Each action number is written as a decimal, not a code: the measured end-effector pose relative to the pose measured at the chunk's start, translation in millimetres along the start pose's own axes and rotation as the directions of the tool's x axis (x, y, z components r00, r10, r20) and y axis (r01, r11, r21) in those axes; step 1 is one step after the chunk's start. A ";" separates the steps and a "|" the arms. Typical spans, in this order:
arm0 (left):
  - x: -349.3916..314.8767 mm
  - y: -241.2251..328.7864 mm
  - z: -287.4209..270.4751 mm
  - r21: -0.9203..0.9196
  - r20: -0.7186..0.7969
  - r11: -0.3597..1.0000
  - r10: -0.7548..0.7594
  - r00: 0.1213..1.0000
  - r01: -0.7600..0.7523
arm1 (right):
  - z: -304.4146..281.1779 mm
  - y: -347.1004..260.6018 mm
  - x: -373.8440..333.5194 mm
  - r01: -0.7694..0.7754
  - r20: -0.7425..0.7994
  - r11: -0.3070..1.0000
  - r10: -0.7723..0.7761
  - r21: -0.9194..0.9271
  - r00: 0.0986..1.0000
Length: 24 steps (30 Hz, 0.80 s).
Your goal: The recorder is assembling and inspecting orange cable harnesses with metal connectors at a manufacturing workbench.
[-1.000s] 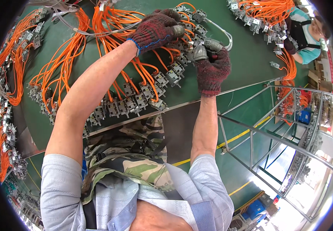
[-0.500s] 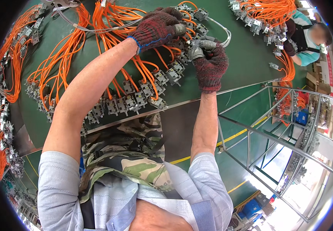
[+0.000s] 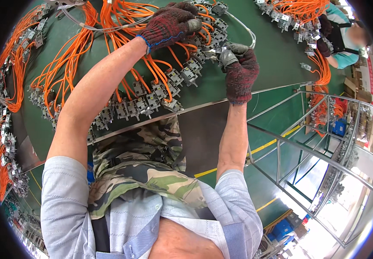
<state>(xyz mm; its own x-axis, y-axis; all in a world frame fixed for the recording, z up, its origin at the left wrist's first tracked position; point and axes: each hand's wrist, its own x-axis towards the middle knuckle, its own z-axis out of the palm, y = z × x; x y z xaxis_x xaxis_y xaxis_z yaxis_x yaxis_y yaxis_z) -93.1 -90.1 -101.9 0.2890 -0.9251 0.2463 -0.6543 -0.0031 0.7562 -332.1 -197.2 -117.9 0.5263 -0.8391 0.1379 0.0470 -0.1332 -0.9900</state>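
Observation:
My left hand point(image 3: 169, 26), in a dark red and grey knitted glove, is closed over the orange cables point(image 3: 121, 30); what its fingers grip is hidden. To its right, my gloved right hand point(image 3: 241, 75) pinches the end of a white cable point(image 3: 247, 29), which loops up and away from the fingers. A small silvery metal piece point(image 3: 213, 50) shows at the fingertips, beside the row of grey metal connectors point(image 3: 190, 71). These boxy connectors sit on the orange cable ends, fanned along the near edge of the green table point(image 3: 277, 64).
More orange cables with connectors lie at the far left point(image 3: 5, 142) and the far right point(image 3: 300, 17). A co-worker point(image 3: 339, 41) stands beyond the right end of the table. Near my right forearm is a metal tube frame point(image 3: 278, 159). Blue bins point(image 3: 281, 229) stand on the lower right.
My right hand has moved slightly right and down, and the silvery piece at its fingertips now shows. The left hand has shifted a little up and left, still closed.

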 end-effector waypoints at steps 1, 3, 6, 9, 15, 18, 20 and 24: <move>-0.7 3.0 -1.0 0.003 0.012 1.000 -0.004 1.000 0.004 | 0.8 0.1 -2.0 -0.029 0.026 1.000 0.029 0.011 0.999; -2.2 0.8 -0.6 0.028 -0.004 1.000 -0.001 1.000 0.001 | 3.9 -1.7 -3.3 -0.015 0.034 1.000 0.015 0.004 0.999; -2.0 -0.8 0.1 0.081 -0.017 0.997 0.017 1.000 -0.016 | 8.4 -0.6 -4.2 0.068 0.052 0.996 -0.065 -0.064 0.997; -0.7 -6.0 2.1 0.123 -0.025 0.992 0.030 0.999 -0.027 | 10.0 0.0 -6.6 0.127 0.073 0.990 -0.122 -0.060 0.990; -2.7 4.3 0.8 0.129 -0.030 0.991 0.039 0.999 -0.034 | 7.0 0.1 -2.5 0.112 0.106 0.993 -0.116 0.040 0.988; -2.8 -2.6 -3.7 0.155 -0.029 0.988 0.023 0.999 -0.018 | 6.2 -0.6 1.6 0.143 0.153 0.990 -0.144 0.018 0.978; -9.0 -9.7 -13.3 -0.053 0.078 0.997 0.059 0.995 -0.054 | 6.2 -0.5 4.2 0.163 0.181 0.987 -0.160 -0.003 0.970; -57.3 19.6 -21.4 0.324 -0.002 0.940 0.113 0.994 -0.106 | -1.9 -9.0 -7.9 0.116 0.089 0.988 -0.106 -0.106 0.990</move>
<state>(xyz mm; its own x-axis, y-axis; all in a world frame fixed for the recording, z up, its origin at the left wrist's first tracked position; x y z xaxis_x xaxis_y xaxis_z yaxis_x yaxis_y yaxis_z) -107.5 -29.1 -88.2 0.2151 -0.9187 0.3313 -0.8720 -0.0279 0.4887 -338.3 -190.4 -110.0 0.5914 -0.7701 0.2392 0.0176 -0.2843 -0.9586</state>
